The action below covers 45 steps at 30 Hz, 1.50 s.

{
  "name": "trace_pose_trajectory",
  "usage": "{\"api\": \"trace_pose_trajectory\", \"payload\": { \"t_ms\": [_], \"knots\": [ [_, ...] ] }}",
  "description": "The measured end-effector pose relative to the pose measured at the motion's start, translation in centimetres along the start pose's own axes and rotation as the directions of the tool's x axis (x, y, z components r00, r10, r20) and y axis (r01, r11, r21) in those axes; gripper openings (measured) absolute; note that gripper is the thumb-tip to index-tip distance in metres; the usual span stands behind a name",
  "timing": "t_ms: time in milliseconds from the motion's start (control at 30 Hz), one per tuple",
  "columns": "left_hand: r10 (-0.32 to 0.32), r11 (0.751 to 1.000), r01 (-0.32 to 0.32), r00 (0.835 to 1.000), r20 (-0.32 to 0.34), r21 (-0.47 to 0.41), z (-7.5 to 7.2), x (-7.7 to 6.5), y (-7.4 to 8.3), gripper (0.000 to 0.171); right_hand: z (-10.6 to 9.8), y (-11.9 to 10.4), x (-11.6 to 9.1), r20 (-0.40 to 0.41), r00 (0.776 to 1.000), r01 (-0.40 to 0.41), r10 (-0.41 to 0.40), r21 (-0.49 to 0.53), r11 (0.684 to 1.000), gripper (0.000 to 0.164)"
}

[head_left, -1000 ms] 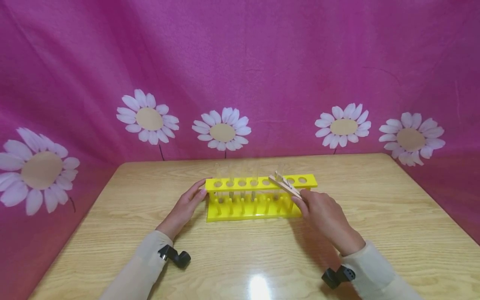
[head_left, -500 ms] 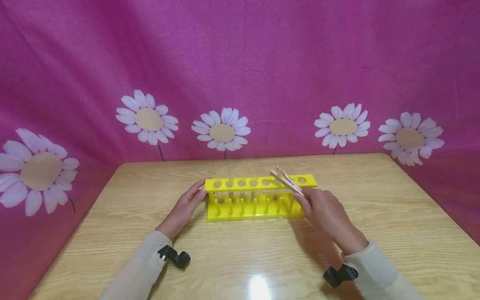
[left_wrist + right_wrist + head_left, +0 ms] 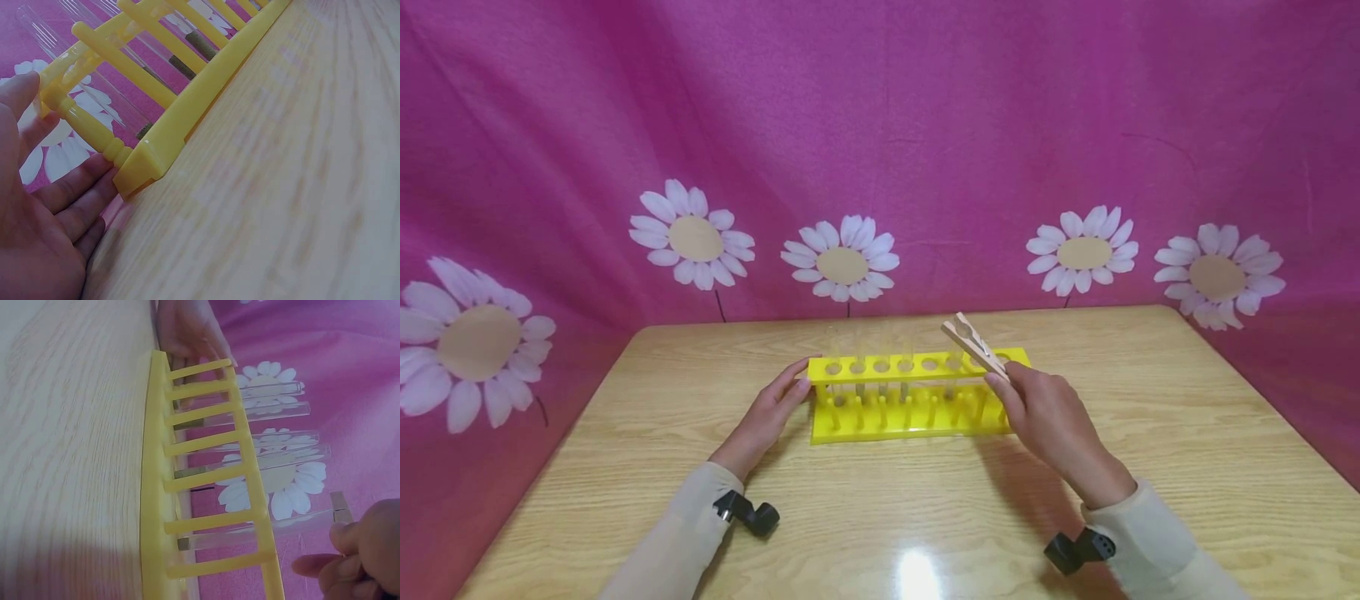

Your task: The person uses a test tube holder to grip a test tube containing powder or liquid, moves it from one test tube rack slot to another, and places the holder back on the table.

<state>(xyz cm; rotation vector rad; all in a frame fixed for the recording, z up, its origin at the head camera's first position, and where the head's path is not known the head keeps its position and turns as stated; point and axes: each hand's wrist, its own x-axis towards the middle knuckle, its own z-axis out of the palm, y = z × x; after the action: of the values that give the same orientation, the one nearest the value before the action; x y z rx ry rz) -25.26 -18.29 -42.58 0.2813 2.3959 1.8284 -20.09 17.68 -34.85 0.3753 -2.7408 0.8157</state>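
A yellow test tube rack (image 3: 917, 430) stands on the table. My left hand (image 3: 769, 419) holds its left end; in the left wrist view the thumb and index finger (image 3: 39, 128) are at the top bar, other fingers beside the base. Several clear test tubes (image 3: 275, 411) stand upright in the left holes, dark material (image 3: 182, 67) at their bottoms. Farther right, one more test tube (image 3: 250, 536) stands apart. My right hand (image 3: 1058, 421) grips a wooden test tube holder (image 3: 976, 346), its tip at that tube's upper end. The handles are mostly hidden inside the hand.
The light wooden table (image 3: 850, 517) extends around the rack. Behind and beside it hangs a magenta cloth (image 3: 955, 150) printed with large white daisies. Each sleeve carries a small black wrist camera (image 3: 748, 512).
My right hand has raised the test tube holder, whose tip moved up along the right-hand tube to above the rack's top bar. My left hand stays at the rack's end.
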Motion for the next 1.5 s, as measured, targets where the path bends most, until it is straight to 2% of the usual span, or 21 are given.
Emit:
{"api": "trace_pose_trajectory", "payload": {
  "t_ms": [267,567,633,933,1233,1500],
  "knots": [
    [-0.014,1.0,0.014,1.0,-0.006,0.022,0.0,0.1,0.0,0.062,-0.2,-0.2,0.0,-0.016,1.0,-0.007,0.007,0.004,1.0,0.019],
    [0.008,1.0,-0.008,1.0,0.004,0.02,-0.1,0.2,0.2,0.063,-0.6,-0.4,0.1,-0.015,0.999,-0.039,0.039,0.029,0.999,0.027],
    [0.007,1.0,-0.007,1.0,0.009,0.012,0.0,-0.1,0.6,0.06,-0.7,-0.4,0.1,-0.02,0.999,-0.044,0.045,0.027,0.999,0.027],
    [-0.003,1.0,0.003,1.0,-0.001,0.013,0.0,0.2,0.1,0.062,-1.2,-0.8,0.1,-0.018,0.995,-0.095,0.096,0.045,0.994,0.021],
    [-0.004,1.0,0.004,1.0,0.001,0.015,-0.1,0.1,-0.1,0.061,-1.6,-0.3,0.0,-0.074,0.995,-0.064,0.068,0.046,0.997,0.019],
    [-0.011,1.0,0.011,1.0,-0.001,0.014,-0.1,0.0,0.1,0.06,-2.2,0.6,0.2,-0.099,0.993,-0.063,0.066,0.041,0.997,0.026]
  ]
}}
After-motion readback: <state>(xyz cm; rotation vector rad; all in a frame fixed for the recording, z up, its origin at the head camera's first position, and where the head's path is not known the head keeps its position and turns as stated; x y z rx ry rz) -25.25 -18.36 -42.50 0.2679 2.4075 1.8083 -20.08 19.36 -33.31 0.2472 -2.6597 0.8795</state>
